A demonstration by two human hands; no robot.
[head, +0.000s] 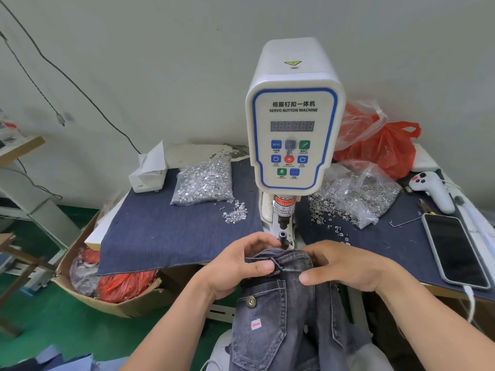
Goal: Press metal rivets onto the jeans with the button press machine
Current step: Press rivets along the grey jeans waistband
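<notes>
Grey washed-denim jeans (281,298), stitched pocket and round metal snap showing, sat bunched at the button press machine (294,116), waistband just below its steel punch. Left hand (241,266) had its grip pinched on the waistband; right hand (340,266) curled over the fabric, clamped. Die under the cloth was hidden. Glossy rivet bags (203,180) flanked the machine on the denim-covered worktop (166,231).
</notes>
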